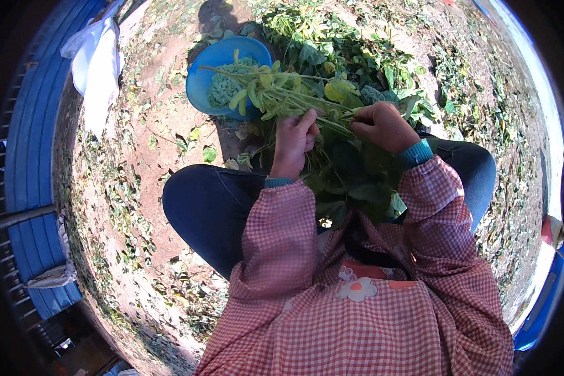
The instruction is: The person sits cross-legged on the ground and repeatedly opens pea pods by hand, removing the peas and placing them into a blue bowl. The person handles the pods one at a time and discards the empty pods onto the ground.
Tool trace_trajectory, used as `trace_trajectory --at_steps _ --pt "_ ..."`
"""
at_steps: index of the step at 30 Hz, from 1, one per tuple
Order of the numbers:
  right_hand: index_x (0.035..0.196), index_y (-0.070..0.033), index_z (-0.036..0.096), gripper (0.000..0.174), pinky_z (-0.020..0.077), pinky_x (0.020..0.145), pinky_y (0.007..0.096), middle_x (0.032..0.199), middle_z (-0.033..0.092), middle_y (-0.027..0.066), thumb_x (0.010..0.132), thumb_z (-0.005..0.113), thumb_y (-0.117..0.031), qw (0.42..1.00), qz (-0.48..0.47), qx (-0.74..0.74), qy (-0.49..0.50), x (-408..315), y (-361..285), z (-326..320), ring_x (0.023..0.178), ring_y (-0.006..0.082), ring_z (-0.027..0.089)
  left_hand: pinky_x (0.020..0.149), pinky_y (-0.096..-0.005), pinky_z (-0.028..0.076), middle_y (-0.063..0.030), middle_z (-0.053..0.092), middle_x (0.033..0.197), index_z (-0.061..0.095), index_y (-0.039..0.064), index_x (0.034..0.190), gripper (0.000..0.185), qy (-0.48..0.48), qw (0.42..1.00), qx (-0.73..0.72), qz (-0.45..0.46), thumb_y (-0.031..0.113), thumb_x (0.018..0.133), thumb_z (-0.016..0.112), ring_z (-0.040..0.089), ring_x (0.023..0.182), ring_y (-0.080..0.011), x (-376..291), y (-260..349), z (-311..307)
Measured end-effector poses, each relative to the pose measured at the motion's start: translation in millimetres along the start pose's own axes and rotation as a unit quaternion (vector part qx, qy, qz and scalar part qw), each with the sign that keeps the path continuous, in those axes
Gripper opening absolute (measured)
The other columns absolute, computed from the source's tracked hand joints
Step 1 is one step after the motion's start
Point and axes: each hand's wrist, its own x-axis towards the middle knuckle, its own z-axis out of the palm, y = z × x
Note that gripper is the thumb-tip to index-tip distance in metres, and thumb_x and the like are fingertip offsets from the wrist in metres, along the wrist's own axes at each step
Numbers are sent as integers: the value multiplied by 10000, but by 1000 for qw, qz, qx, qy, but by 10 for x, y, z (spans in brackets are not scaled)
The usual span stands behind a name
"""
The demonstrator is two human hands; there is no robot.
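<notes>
My left hand is closed around a bundle of green bean plants, thumb on top of the stems. Pods hang from the stems, which reach leftward over the rim of a blue plastic basin. Inside the basin lies a heap of pale green beans, partly hidden by the stems. To the right, my right hand has its fingers curled at the leafy part of the same bundle; what exactly its fingertips pinch is hidden. Dark leaves spread below both hands, between my knees.
Beyond my hands lies a pile of cut leafy plants. Fallen leaves litter the bare soil. A white plastic sack is at the left, beside blue corrugated metal sheeting. My bent knees flank the work.
</notes>
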Motion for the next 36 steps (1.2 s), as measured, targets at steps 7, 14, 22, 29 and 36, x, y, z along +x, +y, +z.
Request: trace_trajectory --at_steps 7,14,22,29,36 --pt "812 36 641 229 475 600 327 650 609 147 741 626 -181 1000 9 21 2 45 20 113 600 215 594 392 -186 225 22 450 644 527 45 915 152 -26 985 -166 38 196 915 534 351 491 -38 25 -78 34" --pt "928 37 636 250 449 513 235 651 617 53 795 633 -175 979 41 158 120 68 70 199 533 78 541 402 -175 234 30 443 648 542 41 966 172 -23 987 -151 46 207 928 513 354 507 -34 46 -106 34" --pt "905 0 661 252 367 446 193 604 590 10 813 643 -234 936 130 319 71 127 -22 181 484 32 463 387 -180 243 24 447 601 581 61 905 196 -65 993 -66 71 247 923 523 356 443 -37 14 -97 99" --pt "809 19 661 245 385 475 227 583 573 2 815 620 -223 958 101 261 65 194 103 265 510 53 478 391 -174 248 27 457 606 590 62 927 200 -114 991 29 66 247 927 515 356 447 -27 20 -97 69" --pt "683 10 607 265 380 478 242 564 556 8 833 593 -208 969 88 233 13 204 215 303 502 67 474 386 -176 245 27 466 596 595 51 931 209 -133 989 35 48 246 924 520 357 436 -26 17 -122 65"
